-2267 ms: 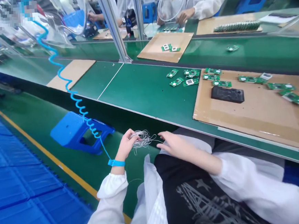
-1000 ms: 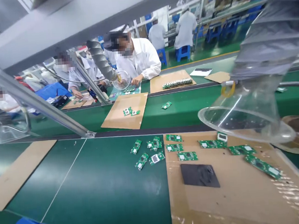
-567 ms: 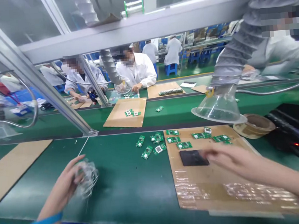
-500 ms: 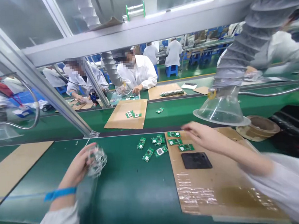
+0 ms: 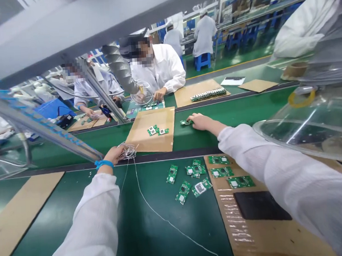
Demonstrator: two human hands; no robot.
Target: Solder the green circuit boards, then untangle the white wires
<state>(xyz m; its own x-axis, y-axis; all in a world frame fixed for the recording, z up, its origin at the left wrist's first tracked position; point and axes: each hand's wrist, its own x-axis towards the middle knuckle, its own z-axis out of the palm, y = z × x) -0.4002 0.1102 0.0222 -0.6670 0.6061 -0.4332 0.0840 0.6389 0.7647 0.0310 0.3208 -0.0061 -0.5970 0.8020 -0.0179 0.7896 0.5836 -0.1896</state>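
Observation:
My left hand (image 5: 116,154) is closed on a tangled bundle of thin white wire (image 5: 129,150) above the dark rail; a loose strand trails down across the green bench. My right hand (image 5: 199,122) reaches over the rail, its fingertips closed on a small green circuit board (image 5: 185,122) lying on the green belt. Two more boards (image 5: 158,130) rest on a cardboard sheet (image 5: 141,120) between my hands. Nearer me, several loose circuit boards (image 5: 184,192) lie on the bench. Three boards (image 5: 221,172) line up on the taped cardboard at right, above a black pad (image 5: 261,205).
A clear fume hood (image 5: 300,121) hangs at right over my sleeve. The metal post (image 5: 67,132) slants down at left, beside a cardboard strip (image 5: 21,218). Across the belt a co-worker (image 5: 157,68) in white works near a row of parts (image 5: 208,94).
Both hands have moved forward: the left carries the wire bundle to the rail, the right has gone from the near cardboard to the board on the belt. The view has tilted and moved closer.

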